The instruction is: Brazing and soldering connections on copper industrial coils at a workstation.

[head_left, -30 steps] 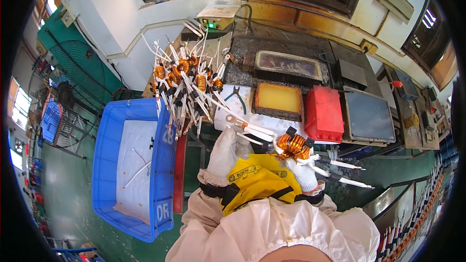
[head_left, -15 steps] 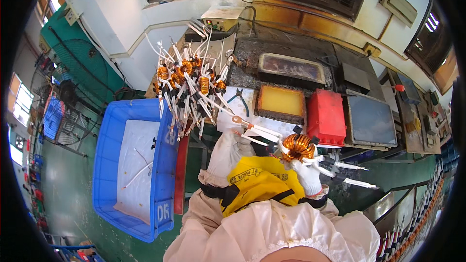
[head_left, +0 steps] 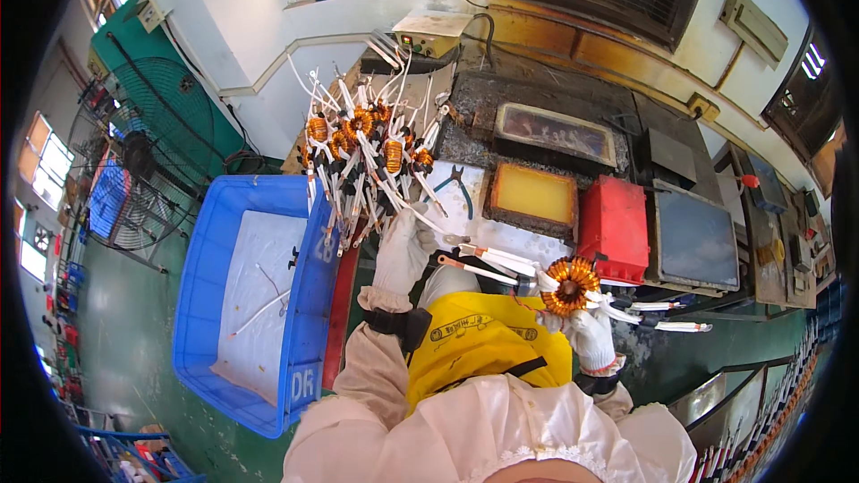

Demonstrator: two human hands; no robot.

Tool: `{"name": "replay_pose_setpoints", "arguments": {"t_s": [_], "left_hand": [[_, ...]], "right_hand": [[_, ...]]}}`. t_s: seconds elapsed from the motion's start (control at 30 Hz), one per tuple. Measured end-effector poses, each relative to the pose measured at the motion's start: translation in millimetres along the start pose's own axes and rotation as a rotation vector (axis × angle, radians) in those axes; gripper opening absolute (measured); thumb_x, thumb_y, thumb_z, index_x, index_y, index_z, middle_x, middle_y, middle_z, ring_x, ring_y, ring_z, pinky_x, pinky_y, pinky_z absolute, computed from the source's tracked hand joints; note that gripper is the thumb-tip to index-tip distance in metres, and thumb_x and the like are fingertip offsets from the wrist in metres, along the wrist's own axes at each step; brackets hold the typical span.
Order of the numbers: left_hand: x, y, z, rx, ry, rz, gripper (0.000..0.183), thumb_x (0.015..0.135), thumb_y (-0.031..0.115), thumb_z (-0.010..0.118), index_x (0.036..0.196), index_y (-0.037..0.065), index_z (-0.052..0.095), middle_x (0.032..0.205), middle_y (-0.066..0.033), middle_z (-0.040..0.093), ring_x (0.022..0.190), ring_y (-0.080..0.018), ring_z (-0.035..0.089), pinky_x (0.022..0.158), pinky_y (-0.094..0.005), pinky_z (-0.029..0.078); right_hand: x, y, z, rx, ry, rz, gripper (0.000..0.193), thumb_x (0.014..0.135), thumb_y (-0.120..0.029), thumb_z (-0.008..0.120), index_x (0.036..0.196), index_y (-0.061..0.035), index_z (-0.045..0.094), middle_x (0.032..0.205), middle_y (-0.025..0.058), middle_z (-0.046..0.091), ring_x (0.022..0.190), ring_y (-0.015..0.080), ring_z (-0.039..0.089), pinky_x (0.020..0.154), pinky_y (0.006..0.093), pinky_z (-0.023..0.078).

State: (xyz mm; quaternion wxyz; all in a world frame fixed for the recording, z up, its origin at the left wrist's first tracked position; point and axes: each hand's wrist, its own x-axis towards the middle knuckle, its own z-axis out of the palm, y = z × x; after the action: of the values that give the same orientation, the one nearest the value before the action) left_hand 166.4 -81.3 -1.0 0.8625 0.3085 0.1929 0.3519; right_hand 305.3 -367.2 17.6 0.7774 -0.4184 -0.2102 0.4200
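In my white-gloved right hand (head_left: 591, 340) is a ring-shaped copper-wound coil (head_left: 570, 286); my fingers close on it from its near side. Its long white-sleeved leads (head_left: 501, 257) stretch out to the left, and shorter ones (head_left: 658, 313) stick out to the right. My left hand (head_left: 403, 246), also gloved, reaches up to the near edge of a heap of similar coils (head_left: 362, 130) with tangled white leads. Its fingertips are among the lead ends, and whether they grip one is hidden. Beyond that hand, pliers (head_left: 461, 188) with dark handles lie on a white sheet.
Left of the heap stands a blue plastic bin (head_left: 192, 304) with a loose lead inside. On the bench are a yellow-filled tray (head_left: 534, 197), a glass-topped tray (head_left: 559, 136), a red box (head_left: 614, 228) and a grey-topped tray (head_left: 696, 237). A floor fan (head_left: 139, 156) stands far left.
My left hand has moved left toward the heap, away from the held coil's leads. My right hand has shifted slightly, tilting the coil. The whole view has swung a little.
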Motion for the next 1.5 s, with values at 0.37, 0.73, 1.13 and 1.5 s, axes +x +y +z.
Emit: {"name": "replay_pose_setpoints", "arguments": {"t_s": [0.37, 0.73, 1.13, 1.5], "left_hand": [[0, -9, 18, 0.05, -0.045, -0.03, 0.028, 0.094, 0.031, 0.047, 0.103, 0.005, 0.053, 0.081, -0.0056, 0.057, 0.07, -0.014, 0.058, 0.062, -0.0281, 0.049], [-41, -51, 72, 0.002, -0.03, -0.43, 0.026, 0.096, 0.03, 0.041, 0.087, 0.009, 0.053, 0.068, 0.0019, 0.05, 0.056, -0.0068, 0.047, 0.051, -0.02, 0.041], [-19, -86, 92, 0.093, -0.025, -0.547, 0.025, 0.094, 0.031, 0.046, 0.084, 0.008, 0.052, 0.064, 0.0017, 0.046, 0.052, -0.0086, 0.045, 0.049, -0.0203, 0.039], [31, -112, 45, -0.163, -0.113, -0.584, 0.026, 0.096, 0.029, 0.043, 0.082, 0.008, 0.049, 0.061, 0.0016, 0.037, 0.052, -0.0083, 0.035, 0.048, -0.0208, 0.032]], "right_hand": [[6, -1, 2, -0.138, 0.025, -0.049, 0.055, 0.072, -0.012, 0.065, 0.118, 0.0042, 0.041, 0.093, 0.0165, 0.059, 0.074, 0.0258, 0.062, 0.061, 0.0326, 0.05], [24, 15, -28, 0.168, 0.325, -0.274, 0.062, 0.08, -0.007, 0.065, 0.127, -0.0015, 0.025, 0.114, 0.0188, 0.053, 0.098, 0.0276, 0.059, 0.081, 0.0341, 0.051], [56, 38, -62, -0.325, 0.514, -0.332, 0.064, 0.078, 0.004, 0.064, 0.128, -0.0016, 0.023, 0.108, 0.0185, 0.055, 0.093, 0.0239, 0.06, 0.076, 0.0318, 0.053], [79, 23, -45, -0.496, 0.523, -0.289, 0.041, 0.079, 0.001, 0.064, 0.113, -0.0029, 0.041, 0.087, 0.0077, 0.056, 0.067, 0.0123, 0.055, 0.054, 0.0234, 0.046]]}}
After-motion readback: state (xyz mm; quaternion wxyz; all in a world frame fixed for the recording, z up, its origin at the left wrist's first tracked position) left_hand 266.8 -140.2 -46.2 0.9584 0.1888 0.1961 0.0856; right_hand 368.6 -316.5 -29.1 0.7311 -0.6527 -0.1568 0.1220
